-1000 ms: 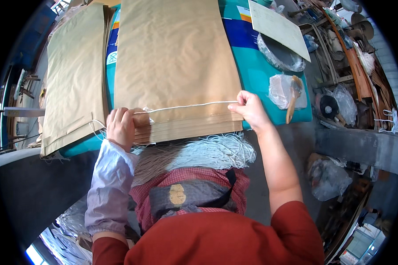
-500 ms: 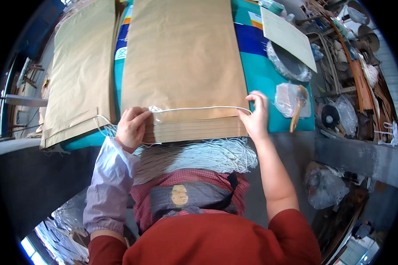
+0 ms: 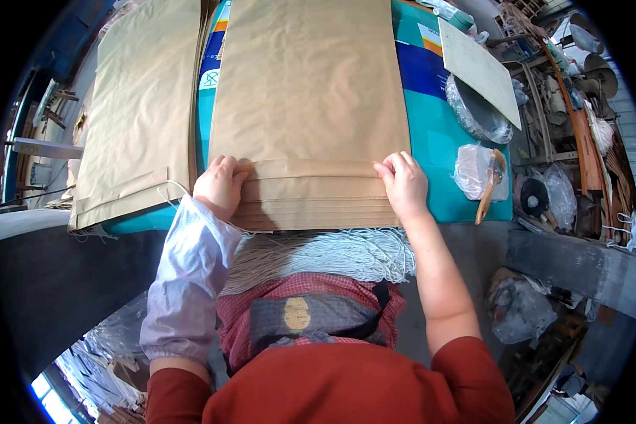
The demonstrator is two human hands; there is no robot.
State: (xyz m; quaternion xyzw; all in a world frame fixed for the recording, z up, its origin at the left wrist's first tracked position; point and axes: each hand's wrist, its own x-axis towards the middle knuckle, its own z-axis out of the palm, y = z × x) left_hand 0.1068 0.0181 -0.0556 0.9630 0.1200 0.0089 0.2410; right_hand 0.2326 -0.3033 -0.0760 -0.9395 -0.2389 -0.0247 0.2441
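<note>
- Hands: the left hand (image 3: 221, 185) and the right hand (image 3: 403, 185) are pressed flat, fingers curled down, on the folded lower edge of the top brown paper bag (image 3: 309, 106), at 9 o'clock and 3 o'clock of the fold.
- Change: half a second ago a white string was stretched taut between the two hands over the bag's edge; now the string is no longer seen, and the flap is laid down over where it ran. From this it is judged that the string has been enclosed in the fold and the crease is being pressed.
- Grip: nothing is pinched by either hand; both are half closed, with fingertips bearing on the paper.
- Position: the bag lies on a stack of like bags, on the teal table (image 3: 442, 141), directly at 12 o'clock of the person.
- Surroundings: a bundle of white strings (image 3: 332, 254) is draped at 6 o'clock of the stack; a second bag pile (image 3: 138, 113) lies at 9 o'clock; a plastic-wrapped bowl (image 3: 477, 116) and a brush in a plastic bag (image 3: 484, 180) sit at 3 o'clock.
</note>
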